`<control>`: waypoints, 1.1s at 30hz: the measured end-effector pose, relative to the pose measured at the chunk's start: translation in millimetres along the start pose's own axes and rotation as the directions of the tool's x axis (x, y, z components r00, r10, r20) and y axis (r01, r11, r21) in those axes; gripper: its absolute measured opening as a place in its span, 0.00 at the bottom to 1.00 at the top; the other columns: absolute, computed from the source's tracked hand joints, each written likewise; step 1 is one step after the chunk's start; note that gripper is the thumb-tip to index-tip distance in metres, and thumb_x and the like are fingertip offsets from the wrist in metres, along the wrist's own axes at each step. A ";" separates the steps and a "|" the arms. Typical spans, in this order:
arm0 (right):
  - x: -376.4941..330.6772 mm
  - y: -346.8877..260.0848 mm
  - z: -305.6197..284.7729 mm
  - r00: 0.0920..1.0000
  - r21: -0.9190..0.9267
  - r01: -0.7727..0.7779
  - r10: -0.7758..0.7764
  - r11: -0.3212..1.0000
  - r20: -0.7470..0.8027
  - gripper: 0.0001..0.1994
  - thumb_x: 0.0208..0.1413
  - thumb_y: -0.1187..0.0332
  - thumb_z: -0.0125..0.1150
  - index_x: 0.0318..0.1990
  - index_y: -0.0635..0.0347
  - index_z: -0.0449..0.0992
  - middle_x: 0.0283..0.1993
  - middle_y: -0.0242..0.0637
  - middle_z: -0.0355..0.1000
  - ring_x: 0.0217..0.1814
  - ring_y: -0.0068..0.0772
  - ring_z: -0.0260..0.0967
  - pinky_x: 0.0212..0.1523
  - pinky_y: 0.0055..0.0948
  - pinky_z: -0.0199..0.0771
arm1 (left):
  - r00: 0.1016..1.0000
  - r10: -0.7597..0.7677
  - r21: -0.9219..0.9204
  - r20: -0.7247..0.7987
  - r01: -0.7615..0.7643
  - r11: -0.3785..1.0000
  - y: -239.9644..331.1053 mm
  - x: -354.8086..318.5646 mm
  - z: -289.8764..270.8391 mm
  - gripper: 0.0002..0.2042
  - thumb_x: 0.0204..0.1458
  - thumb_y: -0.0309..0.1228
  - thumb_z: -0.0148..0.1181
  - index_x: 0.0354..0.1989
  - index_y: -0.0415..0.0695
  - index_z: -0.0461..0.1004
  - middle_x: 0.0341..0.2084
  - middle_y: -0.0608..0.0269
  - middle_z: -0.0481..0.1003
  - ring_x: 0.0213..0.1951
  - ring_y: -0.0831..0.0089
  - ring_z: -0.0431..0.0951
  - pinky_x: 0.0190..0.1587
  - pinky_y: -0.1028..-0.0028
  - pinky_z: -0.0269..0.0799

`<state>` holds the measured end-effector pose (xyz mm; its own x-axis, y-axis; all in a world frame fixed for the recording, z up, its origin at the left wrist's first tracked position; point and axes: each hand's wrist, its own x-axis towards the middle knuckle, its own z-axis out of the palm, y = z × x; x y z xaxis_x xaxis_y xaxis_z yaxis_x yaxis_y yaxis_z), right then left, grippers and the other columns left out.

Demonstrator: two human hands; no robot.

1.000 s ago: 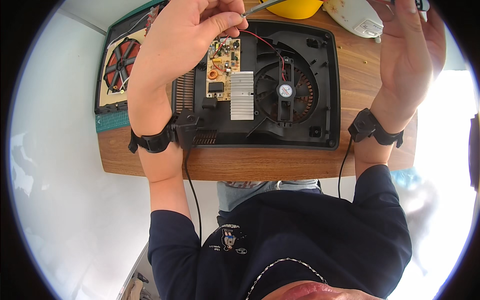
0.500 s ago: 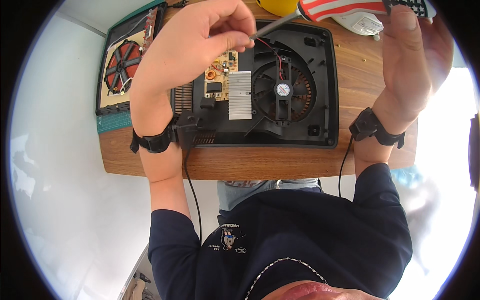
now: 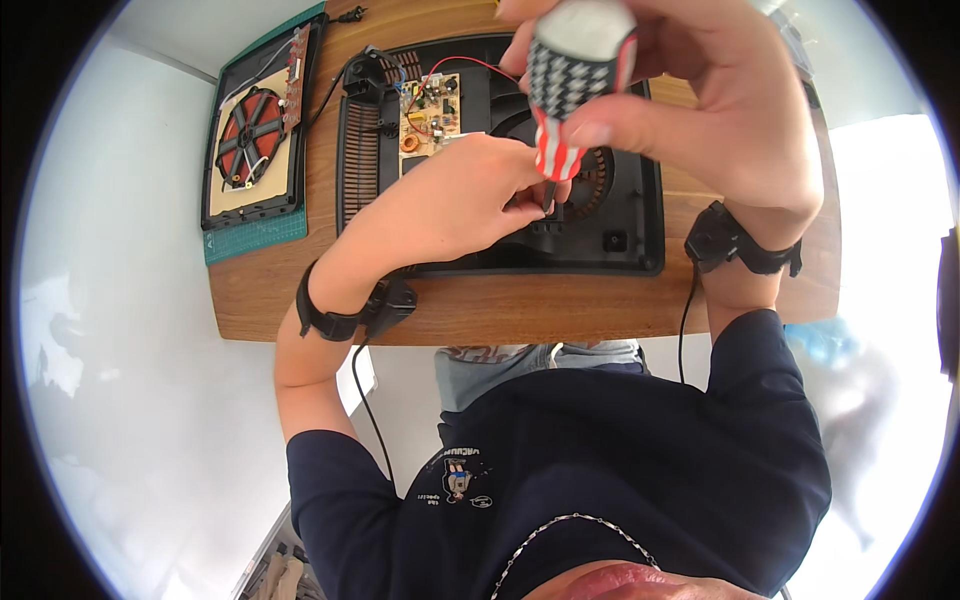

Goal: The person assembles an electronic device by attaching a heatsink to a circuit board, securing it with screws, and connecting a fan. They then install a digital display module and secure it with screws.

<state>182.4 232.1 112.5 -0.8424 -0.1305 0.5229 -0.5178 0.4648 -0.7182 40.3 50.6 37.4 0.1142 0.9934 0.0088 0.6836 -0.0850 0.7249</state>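
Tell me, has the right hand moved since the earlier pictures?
Yes. The right hand shifted from the black plastic housing's right edge to above its middle.

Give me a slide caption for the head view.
Right hand holds red-and-white patterned screwdriver over opened black plastic appliance base; left hand steadies tip.

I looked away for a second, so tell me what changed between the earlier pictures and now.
The right hand brought the screwdriver down from the desk's far edge and now holds it upright over the open black casing. The left hand slid off the circuit board to pinch the shaft near its tip. The casing and the coil tray stayed put.
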 end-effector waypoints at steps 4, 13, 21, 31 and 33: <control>2.3 -1.7 6.8 0.996 -0.161 0.030 -0.016 0.987 0.090 0.22 0.52 0.77 0.73 0.56 0.61 0.76 0.51 0.41 0.79 0.46 0.38 0.79 0.46 0.30 0.80 | 0.997 0.062 0.004 -0.036 -0.061 0.998 -11.5 -1.8 14.4 0.07 0.53 0.26 0.65 0.40 0.41 0.79 0.28 0.52 0.81 0.32 0.54 0.82 0.39 0.61 0.77; 4.9 -28.5 8.0 0.978 -0.190 -0.078 0.112 0.979 0.175 0.20 0.53 0.76 0.72 0.54 0.61 0.76 0.43 0.44 0.79 0.39 0.44 0.78 0.41 0.33 0.78 | 0.999 -0.019 -0.002 -0.034 0.019 1.000 -23.0 -0.4 27.4 0.07 0.54 0.28 0.66 0.41 0.45 0.81 0.27 0.53 0.81 0.32 0.53 0.81 0.40 0.61 0.76; 0.4 -1.5 13.4 0.983 -0.096 -0.082 0.096 0.992 0.156 0.22 0.52 0.75 0.72 0.55 0.61 0.75 0.42 0.45 0.78 0.39 0.47 0.77 0.40 0.35 0.77 | 0.998 -0.060 -0.099 -0.017 0.058 0.993 -21.9 2.6 27.5 0.07 0.54 0.29 0.66 0.40 0.44 0.80 0.31 0.57 0.80 0.34 0.58 0.80 0.40 0.63 0.75; 4.4 -28.6 4.5 0.983 -0.265 -0.059 0.103 0.962 0.154 0.21 0.53 0.74 0.73 0.55 0.61 0.75 0.45 0.42 0.79 0.40 0.44 0.79 0.42 0.34 0.79 | 0.996 -0.058 0.043 0.061 0.056 0.998 -22.3 1.7 22.7 0.07 0.55 0.29 0.69 0.41 0.46 0.81 0.32 0.62 0.79 0.38 0.62 0.79 0.45 0.67 0.75; 4.0 -28.7 3.8 0.981 -0.264 -0.067 0.111 0.962 0.157 0.21 0.53 0.74 0.73 0.55 0.61 0.75 0.45 0.41 0.79 0.39 0.43 0.78 0.42 0.34 0.79 | 0.997 0.076 0.025 -0.031 -0.075 0.997 -27.5 2.4 28.2 0.06 0.54 0.29 0.67 0.40 0.48 0.81 0.18 0.57 0.76 0.22 0.57 0.77 0.33 0.64 0.75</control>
<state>193.3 214.8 133.5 -0.9075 -0.2138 0.3614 -0.4028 0.6868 -0.6050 42.2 53.1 -2.0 0.1432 0.9860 0.0848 0.6912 -0.1610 0.7045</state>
